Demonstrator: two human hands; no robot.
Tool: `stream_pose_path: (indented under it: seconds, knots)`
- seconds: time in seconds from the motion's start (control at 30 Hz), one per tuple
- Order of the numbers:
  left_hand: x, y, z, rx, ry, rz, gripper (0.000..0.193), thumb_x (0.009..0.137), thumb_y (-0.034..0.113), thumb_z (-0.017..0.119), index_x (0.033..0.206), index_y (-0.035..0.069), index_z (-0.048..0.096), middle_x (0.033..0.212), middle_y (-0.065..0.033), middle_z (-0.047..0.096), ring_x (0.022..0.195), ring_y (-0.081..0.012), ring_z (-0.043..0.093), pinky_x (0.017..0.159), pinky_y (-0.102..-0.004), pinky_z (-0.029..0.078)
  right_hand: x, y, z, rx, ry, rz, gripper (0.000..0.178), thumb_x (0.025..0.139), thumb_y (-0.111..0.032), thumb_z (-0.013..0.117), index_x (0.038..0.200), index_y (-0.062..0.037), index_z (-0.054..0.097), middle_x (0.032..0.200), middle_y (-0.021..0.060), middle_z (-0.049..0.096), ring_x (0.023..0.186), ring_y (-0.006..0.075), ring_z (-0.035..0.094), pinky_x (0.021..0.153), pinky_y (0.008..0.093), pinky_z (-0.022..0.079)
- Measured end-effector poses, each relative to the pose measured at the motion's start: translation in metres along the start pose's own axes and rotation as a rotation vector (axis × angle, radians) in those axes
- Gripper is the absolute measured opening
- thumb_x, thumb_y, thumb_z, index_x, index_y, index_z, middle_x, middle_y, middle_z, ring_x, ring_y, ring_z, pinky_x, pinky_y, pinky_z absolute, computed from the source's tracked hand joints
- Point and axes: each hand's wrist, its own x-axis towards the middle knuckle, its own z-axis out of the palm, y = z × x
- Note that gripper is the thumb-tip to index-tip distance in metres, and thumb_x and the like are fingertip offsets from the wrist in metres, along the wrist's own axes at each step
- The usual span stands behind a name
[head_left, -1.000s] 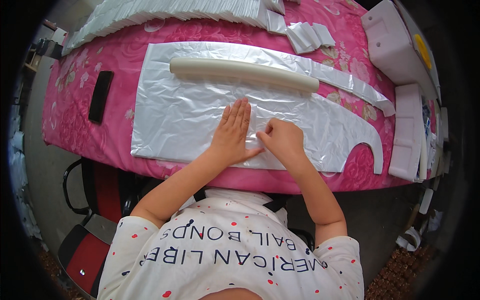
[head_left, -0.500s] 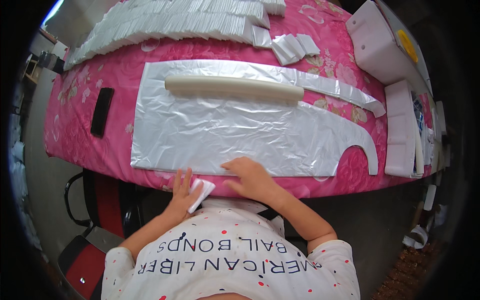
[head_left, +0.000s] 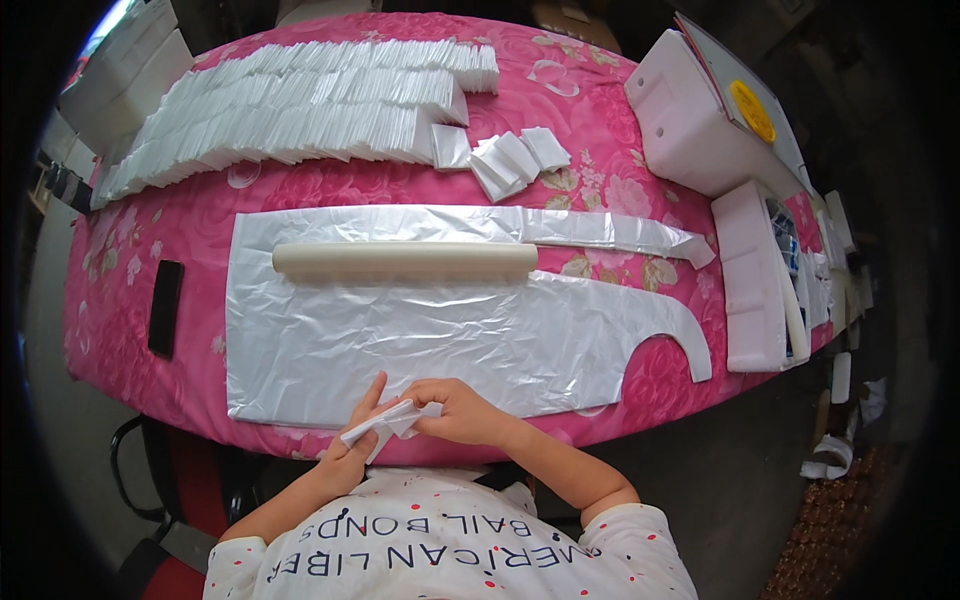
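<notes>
My left hand (head_left: 350, 440) grips a small folded piece of white plastic film (head_left: 383, 424), its index finger stretched forward. From the other side my right hand (head_left: 458, 412) pinches the same piece by its edge. Both are at the near edge of a wide white plastic apron (head_left: 420, 345), laid out flat and creased, with a curved cut-out and a long strap at its right end. Across its far part lies a cream-coloured tube (head_left: 400, 261).
Rows of folded white plastic packets (head_left: 300, 110) stand at the far left, a few loose packets (head_left: 505, 165) beside them. A black phone (head_left: 166, 308) lies left of the apron. White foam boxes (head_left: 690, 120) line the right side. The tablecloth (head_left: 600, 120) is pink and floral.
My right hand has left the apron and moved left to take hold of the folded film. My left hand has lifted it in front of me. The whole view has shifted, showing more of the table's far side.
</notes>
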Motion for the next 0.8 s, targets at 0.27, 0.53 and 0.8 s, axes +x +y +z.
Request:
stream_pose_path:
  seconds: [0.27, 0.53, 0.8]
  knots:
    - [0.021, -0.002, 0.003, -0.141, 0.187, -0.077, 0.044, 0.098, 0.017, 0.032, 0.138, -0.002, 0.029, 0.151, -0.0084, 0.007, 0.137, -0.0200, 0.014, 0.110, -0.0325, 0.015, -0.003, -0.032, -0.012, 0.015, 0.097, -0.006, 0.048, 0.069, -0.021, 0.074, 0.113, -0.0060, 0.059, 0.099, 0.0056, 0.061, 0.094, 0.0182, 0.054, 0.089, 0.0304, 0.040]
    - [0.027, 0.014, 0.002, -0.347, 0.128, -0.250, 0.045, 0.096, 0.014, 0.037, 0.138, -0.002, 0.030, 0.151, -0.0066, 0.011, 0.136, -0.0186, 0.018, 0.109, -0.0319, 0.016, 0.006, -0.003, -0.015, 0.345, 0.268, 0.243, 0.015, 0.084, -0.010, 0.063, 0.095, -0.0008, 0.066, 0.084, 0.0006, 0.064, 0.077, 0.0080, 0.056, 0.070, 0.0229, 0.045]
    - [0.023, 0.009, -0.008, -0.035, 0.115, -0.213, 0.057, 0.090, 0.024, 0.051, 0.139, 0.005, 0.031, 0.149, -0.0079, 0.020, 0.133, -0.0211, 0.029, 0.105, -0.0352, 0.026, 0.008, -0.013, -0.127, 0.004, 0.869, -0.057, 0.010, 0.086, -0.011, 0.060, 0.087, -0.0014, 0.064, 0.073, -0.0013, 0.059, 0.066, 0.0062, 0.051, 0.062, 0.0221, 0.043]
